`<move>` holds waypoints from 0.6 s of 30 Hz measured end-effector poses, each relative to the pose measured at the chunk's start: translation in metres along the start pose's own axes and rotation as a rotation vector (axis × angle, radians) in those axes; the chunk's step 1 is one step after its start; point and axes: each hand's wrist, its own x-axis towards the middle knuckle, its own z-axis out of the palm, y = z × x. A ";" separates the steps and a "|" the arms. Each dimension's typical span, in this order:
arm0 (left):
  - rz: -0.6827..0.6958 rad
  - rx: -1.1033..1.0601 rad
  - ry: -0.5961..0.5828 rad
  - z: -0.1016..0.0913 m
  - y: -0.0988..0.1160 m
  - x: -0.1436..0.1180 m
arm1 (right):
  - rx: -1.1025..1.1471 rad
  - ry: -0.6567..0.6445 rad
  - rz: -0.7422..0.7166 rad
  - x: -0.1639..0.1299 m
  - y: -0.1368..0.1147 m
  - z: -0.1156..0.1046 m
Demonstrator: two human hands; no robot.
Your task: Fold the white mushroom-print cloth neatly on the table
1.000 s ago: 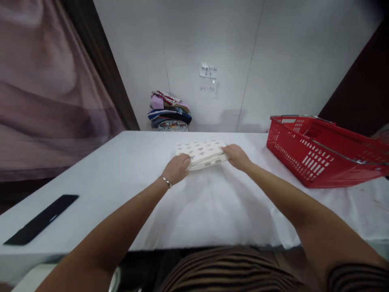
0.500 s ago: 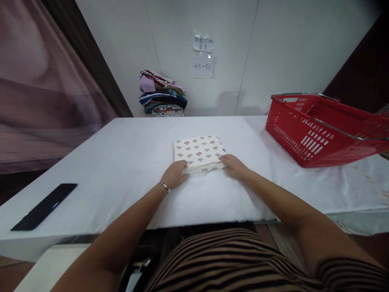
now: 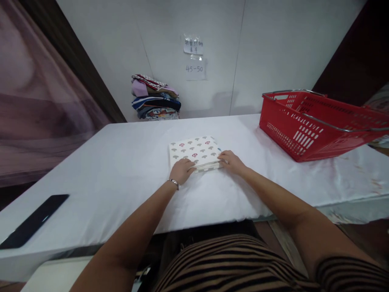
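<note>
On the white-covered table lies a folded white cloth point(image 3: 196, 150) printed with grey and red mushroom shapes. My left hand point(image 3: 182, 170), with a bracelet at the wrist, grips its near edge left of the middle, thumb and fingers closed on the layers. At the near right corner, my right hand point(image 3: 231, 161) pinches the edge. The layers show as a stack along the side facing me. Whatever lies under the fingertips is hidden.
A red plastic basket point(image 3: 304, 134) with metal handles stands on the right of the table point(image 3: 121, 162). A pile of folded clothes point(image 3: 156, 97) sits at the back by the wall. A black flat object point(image 3: 35, 221) lies at the left front. Paper signs point(image 3: 194, 69) hang on the wall.
My left hand has slid right along the cloth's near edge, its fingers now further over the top. My right hand stays at the corner. The camera view has shifted slightly.
</note>
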 end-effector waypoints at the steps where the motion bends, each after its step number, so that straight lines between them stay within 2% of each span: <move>1: 0.003 -0.009 -0.002 0.000 -0.001 0.000 | -0.015 -0.009 0.032 0.000 -0.002 0.000; 5: 0.007 0.001 0.002 0.000 0.000 0.000 | -0.119 -0.070 0.103 0.002 -0.014 -0.002; 11: -0.038 -0.029 0.070 0.001 0.005 0.001 | -0.278 -0.169 0.104 0.012 -0.029 -0.008; 18: -0.028 -0.102 0.070 0.001 0.006 -0.002 | -0.273 -0.090 -0.015 -0.004 -0.017 -0.004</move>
